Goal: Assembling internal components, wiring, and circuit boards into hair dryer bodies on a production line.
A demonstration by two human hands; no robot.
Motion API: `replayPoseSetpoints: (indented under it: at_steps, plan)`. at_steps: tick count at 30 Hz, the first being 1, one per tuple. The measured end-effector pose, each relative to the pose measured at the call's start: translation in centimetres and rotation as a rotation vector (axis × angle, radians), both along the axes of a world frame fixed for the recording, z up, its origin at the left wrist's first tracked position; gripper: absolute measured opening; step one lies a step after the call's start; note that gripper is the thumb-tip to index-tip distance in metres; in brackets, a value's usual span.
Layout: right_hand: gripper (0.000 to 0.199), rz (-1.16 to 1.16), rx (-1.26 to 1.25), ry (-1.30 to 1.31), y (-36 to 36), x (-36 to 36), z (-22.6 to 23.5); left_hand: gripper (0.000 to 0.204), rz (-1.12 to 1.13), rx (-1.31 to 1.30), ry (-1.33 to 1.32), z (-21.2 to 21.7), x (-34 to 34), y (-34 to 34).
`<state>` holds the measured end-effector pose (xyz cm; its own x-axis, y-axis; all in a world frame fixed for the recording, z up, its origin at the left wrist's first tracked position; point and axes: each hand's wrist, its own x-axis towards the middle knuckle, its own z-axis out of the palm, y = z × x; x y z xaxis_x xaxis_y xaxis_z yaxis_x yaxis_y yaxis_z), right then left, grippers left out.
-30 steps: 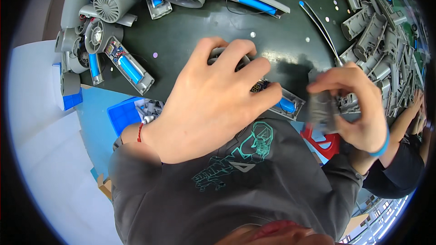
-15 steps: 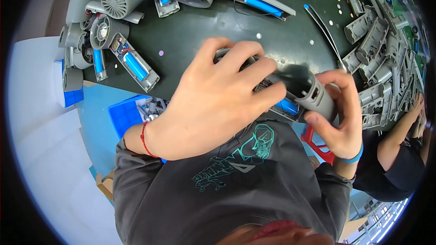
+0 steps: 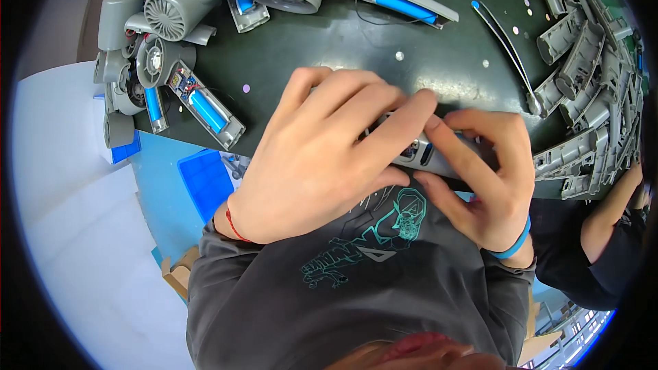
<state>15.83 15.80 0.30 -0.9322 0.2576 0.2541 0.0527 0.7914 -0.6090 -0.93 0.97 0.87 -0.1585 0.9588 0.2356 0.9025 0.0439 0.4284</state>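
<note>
Near the table's front edge, a grey handheld fan point(image 3: 411, 153) lies mostly hidden under both my hands. My left hand point(image 3: 329, 151) is closed over its left part, fingers curled round it and the forefinger reaching toward my right hand. On the right, my right hand point(image 3: 483, 171) grips the grey handle shell point(image 3: 485, 149) between thumb and fingers, the forefinger pressed on top. Small dark slots show in the shell between my hands. The blue battery inside is covered from sight.
Opened grey fans point(image 3: 164, 20) with blue batteries crowd the left and back. Tweezers point(image 3: 507, 48) lie at the back right, beside a pile of grey handle shells point(image 3: 582, 62). Several small pale discs dot the dark table point(image 3: 288, 44). A blue bin point(image 3: 205, 181) stands below; another person's arm point(image 3: 610, 212) is at right.
My right hand has brought the handle shell down onto the fan, covering the blue battery. My right forefinger now presses on it, close to my left fingertips.
</note>
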Motion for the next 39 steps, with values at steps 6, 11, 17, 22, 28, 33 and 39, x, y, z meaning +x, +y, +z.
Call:
replayPoseSetpoints:
  at_steps: [6, 11, 17, 22, 28, 33, 39]
  plan:
    - [0.054, 0.063, 0.116, -0.095, 1.5, -0.5, 1.2, 0.066, 0.018, -0.016, 0.005, -0.2, 0.4, 0.0]
    - [0.055, 0.104, 0.028, -0.039, 1.2, -0.7, 0.4, 0.064, 0.038, -0.034, -0.062, -0.1, 0.4, 0.1]
    - [0.054, 0.15, -0.031, 0.019, 1.8, -1.0, -0.3, 0.055, 0.055, -0.055, 0.016, -0.2, 0.9, 0.4]
    - [0.055, 0.141, 0.083, 0.037, 1.0, -0.9, -0.8, 0.049, 0.059, -0.075, 0.138, -0.4, 1.3, 0.7]
    - [0.065, -0.006, -0.531, -0.247, 4.0, 0.8, 0.7, 0.048, 0.057, 0.099, 0.195, -1.7, 1.0, -0.5]
    - [0.048, 0.061, -0.432, -0.172, 3.6, 1.9, 0.2, 0.05, 0.11, 0.153, 0.165, -0.3, 1.4, -0.8]
    - [0.049, 0.044, -0.107, -0.014, 1.8, 1.8, -0.5, 0.046, -0.017, 0.012, -0.146, -0.7, 0.5, -0.5]
